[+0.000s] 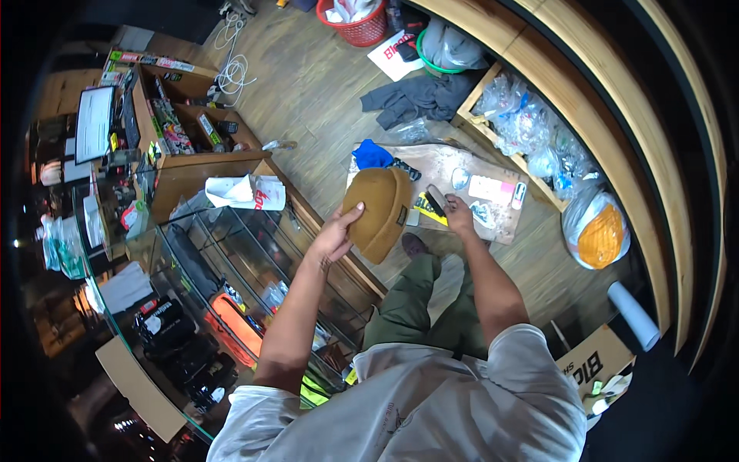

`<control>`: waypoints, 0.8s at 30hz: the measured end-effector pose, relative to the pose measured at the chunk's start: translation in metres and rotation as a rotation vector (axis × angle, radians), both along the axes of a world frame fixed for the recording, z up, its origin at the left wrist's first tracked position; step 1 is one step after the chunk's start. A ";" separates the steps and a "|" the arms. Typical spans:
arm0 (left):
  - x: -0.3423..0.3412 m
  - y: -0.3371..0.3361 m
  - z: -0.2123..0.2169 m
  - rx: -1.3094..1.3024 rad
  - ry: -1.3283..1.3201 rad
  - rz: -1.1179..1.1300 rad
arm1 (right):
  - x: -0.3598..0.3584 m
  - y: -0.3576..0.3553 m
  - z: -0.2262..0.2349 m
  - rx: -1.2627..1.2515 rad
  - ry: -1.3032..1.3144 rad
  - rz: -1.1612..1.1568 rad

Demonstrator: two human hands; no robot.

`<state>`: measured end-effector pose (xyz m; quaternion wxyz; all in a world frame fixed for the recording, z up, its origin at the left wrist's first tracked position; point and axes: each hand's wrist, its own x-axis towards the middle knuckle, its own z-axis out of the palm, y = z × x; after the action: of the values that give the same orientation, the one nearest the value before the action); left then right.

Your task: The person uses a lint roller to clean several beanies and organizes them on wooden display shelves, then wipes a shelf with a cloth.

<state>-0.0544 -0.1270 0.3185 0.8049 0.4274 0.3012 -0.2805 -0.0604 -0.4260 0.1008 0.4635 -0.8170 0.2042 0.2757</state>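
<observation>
A mustard-brown beanie with a folded cuff and a small dark label hangs in front of me. My left hand is closed on its left side, thumb on top and the other fingers hidden by the cloth. To the right, apart from the beanie, my right hand grips a small brush with dark bristles. Below both hands lies a worn wooden board. On it are a blue cloth, a yellow-and-black item and some flat cards or packets.
On my left runs a glass display case with a white bag on top. A wooden bin of clear plastic bags stands at right, beside a tied bag with orange contents. Dark clothing lies beyond the board.
</observation>
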 end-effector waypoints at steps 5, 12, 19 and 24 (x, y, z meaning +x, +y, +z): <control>0.030 -0.041 0.001 -0.191 0.022 -0.210 | 0.016 -0.019 0.031 -0.032 -0.031 -0.051; 0.052 -0.103 0.075 -0.220 -0.001 -0.565 | -0.003 -0.070 0.249 1.151 0.116 -0.388; 0.022 -0.193 0.137 -0.487 -0.252 -0.564 | -0.074 -0.153 0.336 1.158 -0.319 -0.796; -0.020 -0.261 0.143 -0.006 -0.477 -0.776 | -0.133 -0.219 0.363 0.771 -0.317 -0.671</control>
<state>-0.0742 -0.3878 0.4616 0.6882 0.5591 -0.0757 -0.4561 -0.1933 -0.6448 0.4643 0.8179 -0.5088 0.2655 0.0404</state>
